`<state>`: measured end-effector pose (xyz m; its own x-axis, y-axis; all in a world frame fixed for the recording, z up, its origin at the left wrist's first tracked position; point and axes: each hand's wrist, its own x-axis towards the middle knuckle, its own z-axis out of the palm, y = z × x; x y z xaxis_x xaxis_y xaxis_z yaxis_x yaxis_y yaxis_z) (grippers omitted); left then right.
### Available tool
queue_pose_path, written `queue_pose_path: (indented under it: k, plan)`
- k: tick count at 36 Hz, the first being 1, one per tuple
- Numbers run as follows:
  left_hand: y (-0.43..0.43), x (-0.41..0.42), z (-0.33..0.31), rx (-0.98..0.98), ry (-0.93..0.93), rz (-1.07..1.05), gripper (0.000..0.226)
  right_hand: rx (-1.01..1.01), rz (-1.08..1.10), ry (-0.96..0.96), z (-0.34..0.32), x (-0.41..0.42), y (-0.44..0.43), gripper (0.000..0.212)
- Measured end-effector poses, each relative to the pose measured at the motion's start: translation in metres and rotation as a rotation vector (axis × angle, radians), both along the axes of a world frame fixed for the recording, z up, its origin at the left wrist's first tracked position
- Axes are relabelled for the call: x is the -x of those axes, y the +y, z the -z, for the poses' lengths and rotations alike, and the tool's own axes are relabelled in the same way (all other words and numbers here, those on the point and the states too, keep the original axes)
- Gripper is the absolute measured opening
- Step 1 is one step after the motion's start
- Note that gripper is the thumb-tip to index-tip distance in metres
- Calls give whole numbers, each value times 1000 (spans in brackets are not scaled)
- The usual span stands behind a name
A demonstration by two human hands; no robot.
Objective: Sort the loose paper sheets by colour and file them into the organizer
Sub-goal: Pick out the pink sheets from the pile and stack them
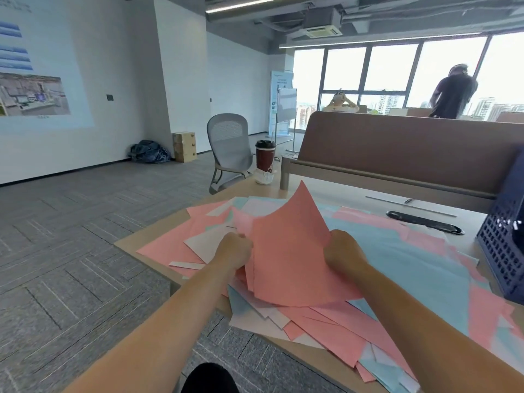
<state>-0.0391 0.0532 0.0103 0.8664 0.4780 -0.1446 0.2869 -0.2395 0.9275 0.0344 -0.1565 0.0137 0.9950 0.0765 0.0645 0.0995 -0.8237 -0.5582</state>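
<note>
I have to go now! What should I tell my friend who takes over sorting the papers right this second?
Left hand: grips the left edge of the lifted pink sheets.
Right hand: grips their right edge.
Pile: pink, blue and white sheets lie mixed across the table.
Organizer: dark blue, at the table's right edge; its inside is hidden.
Done: some pink sheets gathered.
Left: sort the rest by colour and file everything.

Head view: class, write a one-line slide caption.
Left hand and right hand hold pink sheets above a mixed-colour paper pile on the desk, blue organizer nearby.
</note>
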Motion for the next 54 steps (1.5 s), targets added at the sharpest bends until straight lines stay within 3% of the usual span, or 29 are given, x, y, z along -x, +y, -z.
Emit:
queue_pose_path:
  k: [3, 5, 9, 19, 24, 28, 31, 35, 39, 45, 50, 54]
  plan:
    - [4, -9, 8, 36, -41, -26, 45, -12, 2, 23, 0, -2, 1, 21]
    - [8, -16, 15, 10, -22, -24, 53, -42, 6, 35, 2, -8, 1, 20]
    - [9, -19, 18, -62, -16, -3, 28, -50, -13, 51, 3, -12, 4, 22]
    - [24, -19, -3, -68, -186, -18, 26, -207, -63, 25, -4, -13, 8, 21]
    - [42, -13, -8, -12, -168, -37, 28, -239, -119, 26, -12, -7, 21, 15]
    - [45, 2, -11, 40, -98, -105, 13, -235, -156, 53, -10, 1, 39, 19]
    - [47, 15, -2, 41, -45, -65, 16, -208, -198, 51, -7, 8, 53, 26]
    - [55, 25, 7, -98, 5, 12, 40, -204, -240, 41, -7, 16, 66, 26]
    - [61, 30, -2, -138, -63, 2, 43, -229, -225, 39, -9, 16, 73, 26]
    - [69, 36, -19, -34, -261, 28, 34, -466, -154, 87, -14, 12, 79, 18]
    - [75, 36, -25, 62, -294, 6, 31, -864, -151, 338, -21, 11, 74, 18]
    - [74, 34, -23, 71, -263, 32, 32, -909, -60, 397, -22, 9, 68, 18]
